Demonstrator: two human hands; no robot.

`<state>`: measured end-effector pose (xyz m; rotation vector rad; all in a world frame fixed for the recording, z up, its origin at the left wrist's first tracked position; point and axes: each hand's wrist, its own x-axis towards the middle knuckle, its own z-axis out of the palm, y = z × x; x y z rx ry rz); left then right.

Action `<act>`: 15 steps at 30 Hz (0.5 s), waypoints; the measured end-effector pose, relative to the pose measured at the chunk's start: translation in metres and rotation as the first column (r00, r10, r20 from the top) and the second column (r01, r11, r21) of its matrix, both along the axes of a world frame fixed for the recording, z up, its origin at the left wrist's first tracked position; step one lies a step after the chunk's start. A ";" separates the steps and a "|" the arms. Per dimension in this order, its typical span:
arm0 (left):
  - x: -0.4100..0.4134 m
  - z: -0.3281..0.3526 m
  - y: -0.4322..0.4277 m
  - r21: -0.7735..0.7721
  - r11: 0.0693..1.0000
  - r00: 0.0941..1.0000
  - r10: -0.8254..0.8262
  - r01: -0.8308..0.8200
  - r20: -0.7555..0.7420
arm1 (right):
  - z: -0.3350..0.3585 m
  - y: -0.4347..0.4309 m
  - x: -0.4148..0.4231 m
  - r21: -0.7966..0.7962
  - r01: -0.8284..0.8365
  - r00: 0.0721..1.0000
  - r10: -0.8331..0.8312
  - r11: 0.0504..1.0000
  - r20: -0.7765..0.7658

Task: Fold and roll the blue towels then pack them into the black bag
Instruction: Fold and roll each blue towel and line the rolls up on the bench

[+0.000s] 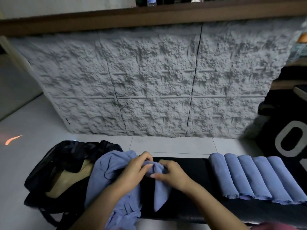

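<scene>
Hands gripping blue towel over mat

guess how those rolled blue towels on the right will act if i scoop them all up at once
The rolled towels are soft cloth with no tie visible, so they would probably sag and start unrolling. Five lie side by side as separate rolls, so a single scoop would likely drop some. Being roughly cylindrical, they might roll if nudged across the black mat.

Long black cloth-covered counter: five rolled blue towels side by side at right, loose crumpled blue towel at left, beside open black bag.
</scene>
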<state>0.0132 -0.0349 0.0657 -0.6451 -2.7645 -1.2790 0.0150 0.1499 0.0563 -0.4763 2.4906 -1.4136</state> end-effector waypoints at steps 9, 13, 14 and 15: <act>0.010 0.055 0.044 0.065 0.997 0.988 -0.040 0.031 0.147 | 0.108 0.076 -0.008 0.555 0.018 0.983 0.086 0.832 -0.160; 0.020 0.083 0.077 0.126 0.989 0.943 -0.115 0.079 0.311 | 0.138 0.082 0.002 0.462 -0.006 0.963 0.130 0.887 -0.237; 0.021 0.088 0.083 0.162 0.985 0.941 -0.111 0.062 0.318 | 0.143 0.084 0.005 0.452 -0.015 0.957 0.144 0.892 -0.251; 0.021 0.094 0.087 0.186 0.982 0.950 -0.087 0.032 0.299 | 0.148 0.085 0.006 0.471 -0.022 0.952 0.162 0.882 -0.259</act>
